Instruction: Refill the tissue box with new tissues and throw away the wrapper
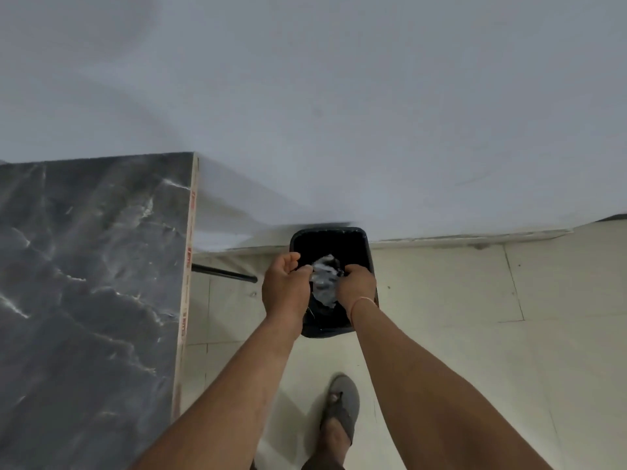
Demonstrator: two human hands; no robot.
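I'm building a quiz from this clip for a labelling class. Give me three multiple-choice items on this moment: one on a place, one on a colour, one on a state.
1. Where is the crumpled wrapper?
A. on the marble table
B. over the bin's opening
C. on the floor

2. What colour is the bin?
A. black
B. red
C. white

3. What is the state of the right hand?
A. open and empty
B. closed on the wrapper
C. resting on the table

Key: 1 B, the wrapper shows against the bin's dark inside; 2 A, its rim and walls are black; 3 B, its fingers curl around the wrapper, the left hand beside it.
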